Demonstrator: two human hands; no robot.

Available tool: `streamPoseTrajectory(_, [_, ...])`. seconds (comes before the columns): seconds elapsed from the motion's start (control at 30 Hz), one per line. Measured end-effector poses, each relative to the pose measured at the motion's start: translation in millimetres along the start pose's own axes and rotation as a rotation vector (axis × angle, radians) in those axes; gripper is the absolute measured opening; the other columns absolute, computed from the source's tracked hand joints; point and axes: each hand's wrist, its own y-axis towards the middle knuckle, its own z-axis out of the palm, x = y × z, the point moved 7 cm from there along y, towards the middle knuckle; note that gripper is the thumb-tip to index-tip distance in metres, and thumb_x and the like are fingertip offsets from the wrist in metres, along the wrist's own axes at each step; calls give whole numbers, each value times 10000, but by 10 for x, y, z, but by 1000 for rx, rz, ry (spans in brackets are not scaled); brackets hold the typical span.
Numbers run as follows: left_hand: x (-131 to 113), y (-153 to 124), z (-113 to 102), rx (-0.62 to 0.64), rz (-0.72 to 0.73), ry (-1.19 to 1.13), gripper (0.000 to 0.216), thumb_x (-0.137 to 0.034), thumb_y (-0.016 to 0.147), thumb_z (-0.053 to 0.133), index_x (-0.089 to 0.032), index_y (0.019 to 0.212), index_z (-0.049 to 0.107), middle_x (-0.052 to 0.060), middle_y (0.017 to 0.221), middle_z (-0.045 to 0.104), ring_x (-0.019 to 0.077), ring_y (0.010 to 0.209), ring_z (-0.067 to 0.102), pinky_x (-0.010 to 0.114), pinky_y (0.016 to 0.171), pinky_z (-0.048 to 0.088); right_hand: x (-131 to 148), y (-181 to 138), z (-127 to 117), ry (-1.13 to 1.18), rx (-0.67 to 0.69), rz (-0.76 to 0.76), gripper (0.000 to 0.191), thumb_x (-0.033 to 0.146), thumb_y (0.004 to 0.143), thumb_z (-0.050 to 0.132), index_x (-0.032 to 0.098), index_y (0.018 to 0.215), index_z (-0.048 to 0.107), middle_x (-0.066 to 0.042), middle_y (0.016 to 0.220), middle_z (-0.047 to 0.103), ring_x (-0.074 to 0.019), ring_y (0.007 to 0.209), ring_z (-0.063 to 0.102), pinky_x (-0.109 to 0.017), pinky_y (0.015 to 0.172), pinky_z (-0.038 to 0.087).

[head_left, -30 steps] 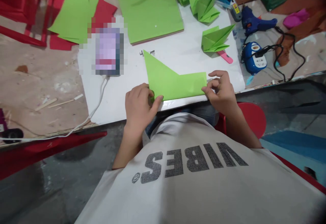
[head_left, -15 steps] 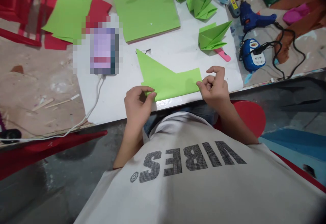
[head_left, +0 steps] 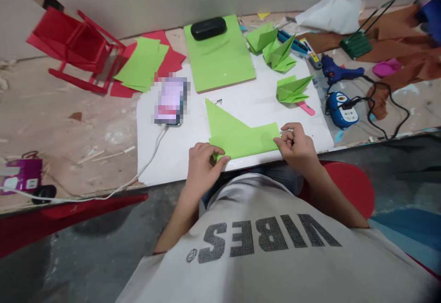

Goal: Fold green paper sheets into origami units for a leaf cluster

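A partly folded sheet of green paper (head_left: 244,140) lies at the front edge of the white board (head_left: 172,156), a pointed flap rising at its left end. My left hand (head_left: 205,162) pinches its lower left corner between thumb and fingers. At the right end, my right hand (head_left: 298,144) has thumb and forefinger closed on the paper's edge, its other fingers curled. Beyond my right hand stands a folded green paper piece (head_left: 292,89) with a pink-handled tool (head_left: 306,108) partly under it. Two similar folded pieces (head_left: 279,55) (head_left: 262,37) sit farther back.
A phone (head_left: 171,100) with a white cable (head_left: 151,160) lies left of the paper. Behind are a green paper stack (head_left: 220,64) and a black case (head_left: 208,28). To the right are a blue glue gun (head_left: 339,71) and power socket (head_left: 342,110); a red miniature chair (head_left: 79,48) stands left.
The camera view has tilted up, bringing the wall and the table's back into sight. Both hands keep their hold on the green paper, whose shape looks the same.
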Motion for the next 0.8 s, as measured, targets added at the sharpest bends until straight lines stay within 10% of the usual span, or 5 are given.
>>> streamPoseTrajectory(0.3, [26, 7, 42, -23, -37, 31, 69, -300, 981, 842, -278, 985, 776, 46, 922, 787, 316, 983, 694, 497, 986, 526, 6, 38, -67, -63, 207, -82, 362, 430, 982, 772, 267, 1305, 777, -9, 923, 764, -198, 686, 609, -366, 722, 482])
streamPoseTrajectory(0.8, [76, -48, -42, -100, -23, 17, 240, -375, 1125, 700, -295, 1032, 906, 56, 968, 903, 308, 946, 747, 517, 932, 493, 62, 40, -39, -96, 186, -85, 288, 443, 1026, 736, 251, 1195, 867, -38, 904, 790, -209, 709, 617, -388, 741, 478])
